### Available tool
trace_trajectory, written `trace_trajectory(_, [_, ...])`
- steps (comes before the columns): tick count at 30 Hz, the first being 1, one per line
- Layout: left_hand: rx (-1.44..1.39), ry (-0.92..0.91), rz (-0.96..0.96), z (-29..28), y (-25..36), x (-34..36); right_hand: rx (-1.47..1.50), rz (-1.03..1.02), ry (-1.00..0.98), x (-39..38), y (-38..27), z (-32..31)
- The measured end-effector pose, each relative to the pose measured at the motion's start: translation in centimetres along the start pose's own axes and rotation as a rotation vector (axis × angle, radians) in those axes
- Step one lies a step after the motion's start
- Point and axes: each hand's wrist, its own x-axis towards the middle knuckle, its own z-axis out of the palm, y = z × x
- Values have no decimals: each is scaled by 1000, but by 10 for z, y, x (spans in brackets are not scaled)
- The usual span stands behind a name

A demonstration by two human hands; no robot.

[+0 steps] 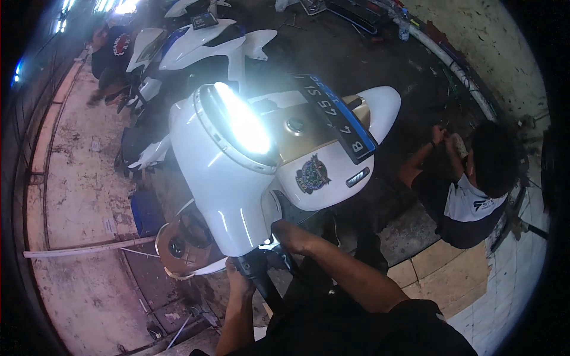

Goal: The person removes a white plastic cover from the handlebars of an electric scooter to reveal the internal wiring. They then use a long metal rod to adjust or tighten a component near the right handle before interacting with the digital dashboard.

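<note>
White headlight cover sits mid-view, wide end up, narrowing down toward the wearer; headlight is lit and glaring. Black handlebar grip sticks out at the narrow end, silver lever bracket beside it.

Left hand is just left of the grip, up against the bottom end of the cover. Its fingers are hidden behind the parts — can't tell how far closed or whether it has hold of anything. Right hand is at the right side of that end, by the bracket, fingers bent in toward the cover; fingertips out of sight, so can't confirm a grip there either.

Right of the cover: white body panel with round emblem and small clear lamp; above them a gold panel with a round fitting. Black-and-blue plate lies at a slant along its right side. Brown-gold part with white edging is left of the hands.

Co-worker sits low at right — both hands together at a small pale item, detail unclear. Another person is upper left, beside more white fairings. Cardboard covers part of the floor lower right.
</note>
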Motion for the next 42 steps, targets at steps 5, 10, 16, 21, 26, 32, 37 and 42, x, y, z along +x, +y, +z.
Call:
trace_trajectory(5, [-151,-2,-55,-7,-13,3,11,-183,81,-24,-6,-4])
trace_trajectory(10, [-421,-81,-131,-12,-26,15,427,116,249,-31,13,24])
trace_trajectory(16, [-540,-85,-102,-20,-39,26,1021,-40,89,-55,54,31])
trace_trajectory(21, [-335,-373,93,-38,-26,31,755,148,481,-77,80,48])
trace_trajectory(26, [-276,-421,245,-30,-17,37,453,198,698,-83,87,54])
trace_trajectory(32, [-265,-466,129,-31,-16,45,218,208,835,-84,96,49])
trace_trajectory(37, [-209,-621,208,-30,-15,55,52,197,930,-82,89,32])
trace_trajectory(42, [-229,-543,-59,-23,-12,34,-85,218,977,-81,73,15])
